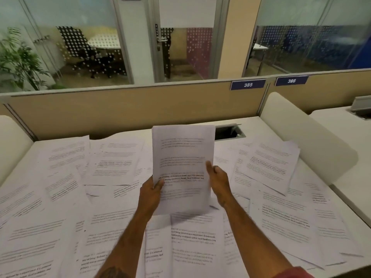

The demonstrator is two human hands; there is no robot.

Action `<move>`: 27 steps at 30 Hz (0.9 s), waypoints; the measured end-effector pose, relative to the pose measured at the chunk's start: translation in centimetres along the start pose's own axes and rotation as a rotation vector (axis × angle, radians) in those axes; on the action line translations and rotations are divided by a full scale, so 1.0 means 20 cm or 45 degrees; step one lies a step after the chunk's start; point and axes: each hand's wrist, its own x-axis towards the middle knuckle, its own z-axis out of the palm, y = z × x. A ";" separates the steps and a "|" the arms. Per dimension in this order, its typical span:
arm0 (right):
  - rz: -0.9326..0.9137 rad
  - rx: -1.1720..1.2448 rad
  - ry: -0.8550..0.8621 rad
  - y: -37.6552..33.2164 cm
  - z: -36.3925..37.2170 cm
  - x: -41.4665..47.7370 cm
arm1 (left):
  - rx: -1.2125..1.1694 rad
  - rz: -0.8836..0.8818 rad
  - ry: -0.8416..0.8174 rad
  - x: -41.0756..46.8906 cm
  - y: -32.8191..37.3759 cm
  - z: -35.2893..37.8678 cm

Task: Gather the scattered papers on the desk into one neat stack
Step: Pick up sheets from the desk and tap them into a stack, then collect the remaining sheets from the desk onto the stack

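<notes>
From the head view, you are holding a stack of papers [181, 163] upright in the air, just in front of the cable hatch [228, 132] that is set into the back of the tabletop [339, 191]. Your left hand [150, 194] has its grip closed on the stack's lower left edge, thumb lying over the printed face. Your right hand [218, 181] grips the lower right edge, fingers curled shut behind the sheets and thumb pressed against the front. The stack's bottom edge hangs above the tabletop, apart from the sheets below it.

Loose papers [112, 163] cover almost the whole tabletop on the near side of the cable hatch, overlapping at many angles. One tilted bunch [269, 163] lies to the right of the hatch, against the white side divider [297, 133]. More printed sheets [192, 237] lie straight under your forearms, nearer to you than the hatch.

Behind the hatch stands a beige partition [120, 109], with blue number plates reading 385 [248, 84] and 386 [291, 80] up and to the right of the hatch. The print on the papers is too blurred to read.
</notes>
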 end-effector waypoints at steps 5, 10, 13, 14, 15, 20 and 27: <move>0.170 -0.412 0.366 0.12 -0.14 0.28 | -0.063 -0.066 -0.015 0.24 0.01 0.05; 0.363 -1.002 0.345 0.23 -0.12 0.41 | -0.068 -0.123 -0.028 0.40 0.00 0.11; 0.464 -1.134 0.390 0.23 -0.05 0.44 | -0.042 -0.118 -0.029 0.43 -0.01 0.12; 0.516 -1.116 0.402 0.22 -0.03 0.46 | -0.038 -0.113 -0.026 0.44 -0.01 0.12; 0.568 -1.073 0.412 0.21 -0.03 0.47 | -0.034 -0.112 -0.023 0.45 -0.01 0.12; 0.714 -0.685 0.454 0.22 -0.05 0.54 | -0.056 -0.128 -0.009 0.47 0.01 0.10; 0.329 -0.142 0.432 0.25 -0.15 0.44 | -0.062 -0.067 -0.053 0.49 0.06 0.08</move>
